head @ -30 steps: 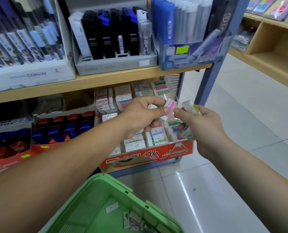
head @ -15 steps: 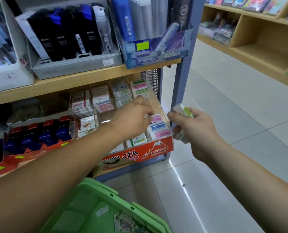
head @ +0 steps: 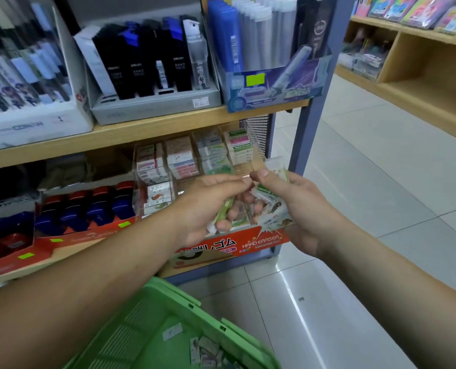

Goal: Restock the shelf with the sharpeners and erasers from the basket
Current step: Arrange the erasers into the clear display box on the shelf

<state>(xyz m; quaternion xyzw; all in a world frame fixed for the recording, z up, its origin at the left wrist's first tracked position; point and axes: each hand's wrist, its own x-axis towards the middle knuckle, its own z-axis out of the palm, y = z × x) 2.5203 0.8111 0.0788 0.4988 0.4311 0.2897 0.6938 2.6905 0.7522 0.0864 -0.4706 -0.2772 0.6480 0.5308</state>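
In front of the red box, the left hand grips and mostly hides a green pack; the right hand likewise its erasers. Below the box, the basket runs off the bottom edge, and its packs are too blurred to tell.

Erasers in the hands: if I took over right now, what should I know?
Left hand: holds a green eraser, fingers curled round it.
Right hand: holds a bunch of erasers in front of the red eraser box.
Green basket: low in view, with a few small packs lying in it.
Done: the clear shelf bins hold stacked erasers.
Left: shelve what both hands hold, then the basket's packs. I cannot pick out any sharpeners in the basket.
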